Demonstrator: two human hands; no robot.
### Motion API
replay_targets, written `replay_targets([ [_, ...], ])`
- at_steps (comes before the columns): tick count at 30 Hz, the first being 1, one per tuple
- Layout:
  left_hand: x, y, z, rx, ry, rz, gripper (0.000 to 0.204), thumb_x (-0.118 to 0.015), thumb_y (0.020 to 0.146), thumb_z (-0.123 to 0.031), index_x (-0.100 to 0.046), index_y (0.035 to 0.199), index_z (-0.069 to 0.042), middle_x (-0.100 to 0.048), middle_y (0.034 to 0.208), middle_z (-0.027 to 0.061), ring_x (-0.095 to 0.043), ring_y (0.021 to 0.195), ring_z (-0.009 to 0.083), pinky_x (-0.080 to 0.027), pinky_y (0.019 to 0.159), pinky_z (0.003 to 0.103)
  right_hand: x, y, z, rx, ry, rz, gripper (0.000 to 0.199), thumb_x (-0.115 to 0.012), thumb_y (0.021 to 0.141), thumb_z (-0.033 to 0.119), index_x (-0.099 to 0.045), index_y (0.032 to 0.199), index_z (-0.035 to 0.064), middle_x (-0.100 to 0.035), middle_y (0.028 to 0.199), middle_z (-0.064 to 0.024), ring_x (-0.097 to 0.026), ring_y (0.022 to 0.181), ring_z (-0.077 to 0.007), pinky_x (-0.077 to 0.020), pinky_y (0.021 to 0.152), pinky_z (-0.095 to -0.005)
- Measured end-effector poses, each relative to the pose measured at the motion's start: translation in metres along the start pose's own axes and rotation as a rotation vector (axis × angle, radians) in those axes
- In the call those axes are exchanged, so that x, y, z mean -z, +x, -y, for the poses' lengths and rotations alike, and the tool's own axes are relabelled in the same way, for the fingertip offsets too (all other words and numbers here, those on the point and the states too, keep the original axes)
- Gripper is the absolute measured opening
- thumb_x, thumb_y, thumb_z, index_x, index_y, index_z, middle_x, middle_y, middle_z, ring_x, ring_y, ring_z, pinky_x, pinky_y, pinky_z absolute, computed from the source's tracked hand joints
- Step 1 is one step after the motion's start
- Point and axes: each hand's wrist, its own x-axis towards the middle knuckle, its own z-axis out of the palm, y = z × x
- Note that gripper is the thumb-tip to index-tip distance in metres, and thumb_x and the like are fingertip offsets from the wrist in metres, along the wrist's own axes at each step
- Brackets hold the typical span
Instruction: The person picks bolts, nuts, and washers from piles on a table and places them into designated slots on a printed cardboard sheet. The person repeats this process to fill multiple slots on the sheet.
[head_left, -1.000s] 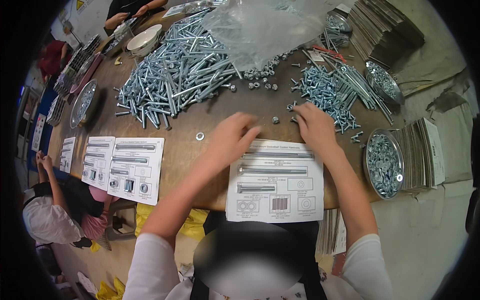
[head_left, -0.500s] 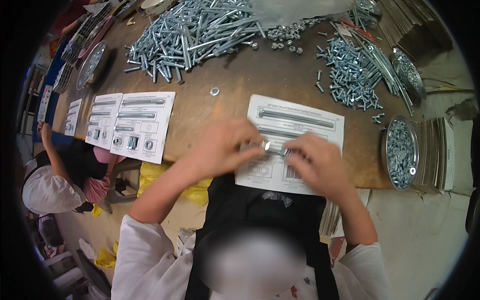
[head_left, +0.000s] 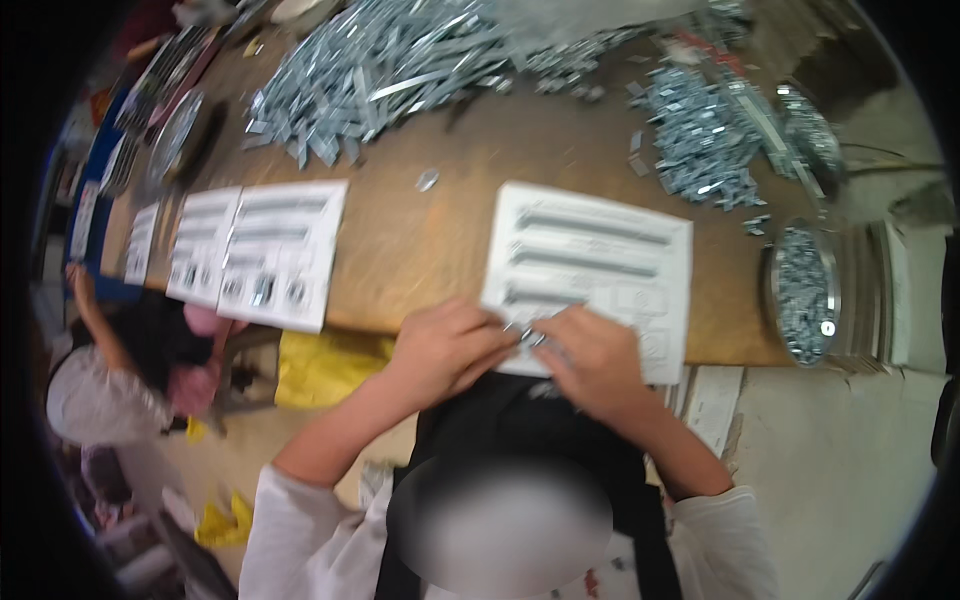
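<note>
between the fingers (head_left: 478, 335), metal pieces (head_left: 528, 336), blurred, partly hidden

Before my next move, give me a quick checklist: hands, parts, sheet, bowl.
1. Left hand gripping: ok, fingertips on the small metal parts.
2. Right hand gripping: ok, fingertips at the same parts.
3. Parts joined together: cannot tell, blurred.
4. Printed sheet fully uncovered: not ok, hands hide some of its lower left.
5. Sheet wholly on the table: not ok, lower edge overhangs.
6. Right-hand bowl stocked: ok, full of small metal pieces.

Brown table (head_left: 470, 145), sheets (head_left: 595, 228), probably bolts (head_left: 375, 80)
</note>
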Motion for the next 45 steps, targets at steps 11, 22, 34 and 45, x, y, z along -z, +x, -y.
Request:
replay_targets([
  [11, -0.001, 0.163, 0.014, 0.095, -0.094, 0.05, 0.019, -0.067, 0.088, -0.016, -0.071, 0.101, -0.003, -0.067, 0.096, 0.0133, -0.067, 0.089, 0.0321, -0.052, 0.076, 0.039, 0.125, 0.05, -0.167, -0.373, -0.321, -0.357, 0.018, -0.065, 0.087, 0.016, -0.075, 0.099, 0.0075, -0.071, 0.088, -0.0124, -0.068, 0.08, -0.0325, -0.0531, 0.072, -0.0406],
  [22, -0.09, 0.242, 0.067, 0.081, 0.107, 0.188, 0.014, -0.068, 0.081, -0.007, -0.071, 0.094, -0.003, -0.068, 0.098, 0.0149, -0.067, 0.092, 0.033, -0.054, 0.08, 0.042, 0.107, 0.091, -0.177, -0.215, -0.475, -0.236, 0.01, -0.071, 0.083, 0.019, -0.074, 0.087, 0.011, -0.067, 0.089, -0.008, -0.067, 0.083, -0.0288, -0.0516, 0.072, -0.0418],
  [34, -0.044, 0.074, -0.044, -0.209, 0.059, 0.185, 0.018, -0.079, 0.076, -0.019, -0.065, 0.081, -0.01, -0.059, 0.072, 0.0061, -0.061, 0.068, 0.0258, -0.049, 0.06, 0.038, 0.044, -0.034, -0.039, 0.14, -0.268, -0.292, 0.016, -0.068, 0.074, 0.003, -0.067, 0.09, 0.0051, -0.062, 0.08, -0.0065, -0.063, 0.068, -0.0225, -0.0485, 0.055, -0.033],
  [45, -0.08, 0.206, 0.013, -0.121, 0.064, 0.096, 0.024, -0.067, 0.084, -0.012, -0.067, 0.108, -0.007, -0.064, 0.111, 0.0121, -0.06, 0.104, 0.033, -0.051, 0.087, 0.044, 0.111, 0.032, -0.132, -0.299, -0.383, -0.432, 0.02, -0.066, 0.085, 0.011, -0.072, 0.104, 0.0077, -0.067, 0.093, -0.0121, -0.066, 0.082, -0.0342, -0.0523, 0.071, -0.0443],
])
